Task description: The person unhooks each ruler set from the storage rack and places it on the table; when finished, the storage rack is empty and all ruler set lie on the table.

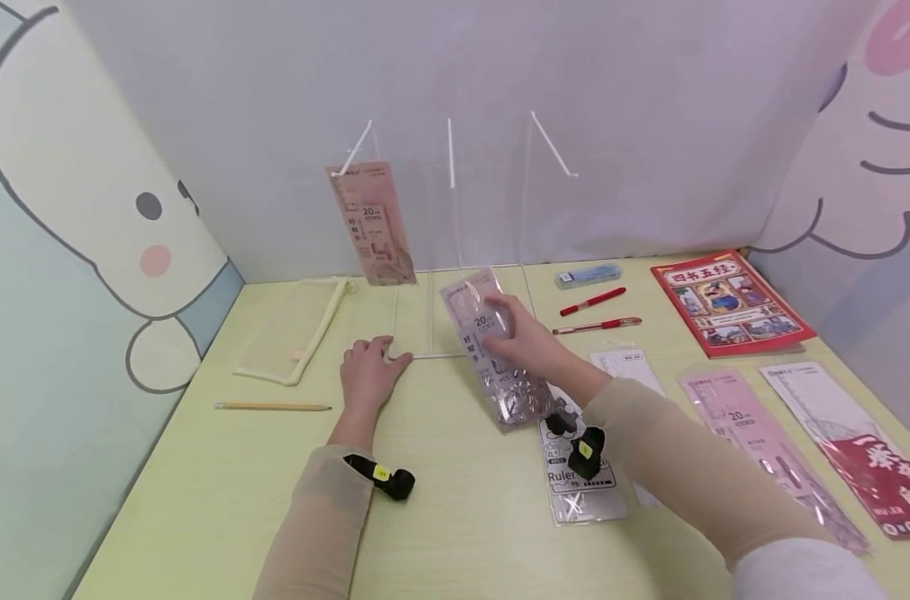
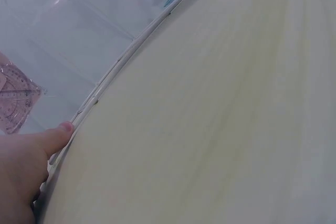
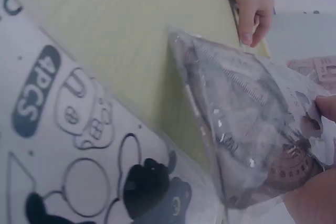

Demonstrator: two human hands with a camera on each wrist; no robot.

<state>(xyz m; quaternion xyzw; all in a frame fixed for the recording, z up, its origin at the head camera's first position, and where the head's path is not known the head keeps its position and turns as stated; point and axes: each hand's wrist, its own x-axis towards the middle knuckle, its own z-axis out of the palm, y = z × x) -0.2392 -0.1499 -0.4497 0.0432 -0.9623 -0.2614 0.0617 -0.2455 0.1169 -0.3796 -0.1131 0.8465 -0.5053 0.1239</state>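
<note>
My right hand (image 1: 518,337) grips a grey-purple ruler set packet (image 1: 473,312) by its right edge, holding it tilted above the table. In the right wrist view, a protractor shows through the clear wrap of this packet (image 3: 252,124). With thumb and fingers, my left hand (image 1: 368,375) holds the front left corner of a white wire display rack (image 1: 425,357). The left wrist view shows its thumb on the wire (image 2: 97,99). A pink ruler set packet (image 1: 371,221) hangs from the rack's left hook; the middle and right hooks (image 1: 552,143) carry nothing.
A black-and-white ruler packet (image 1: 586,504), a pink packet (image 1: 755,433) and a red-and-white one (image 1: 845,433) lie to the right. Behind them are a red book (image 1: 725,304), red pens (image 1: 597,325) and a blue item (image 1: 588,276). A mesh pouch (image 1: 293,333) and pencil (image 1: 272,407) lie left.
</note>
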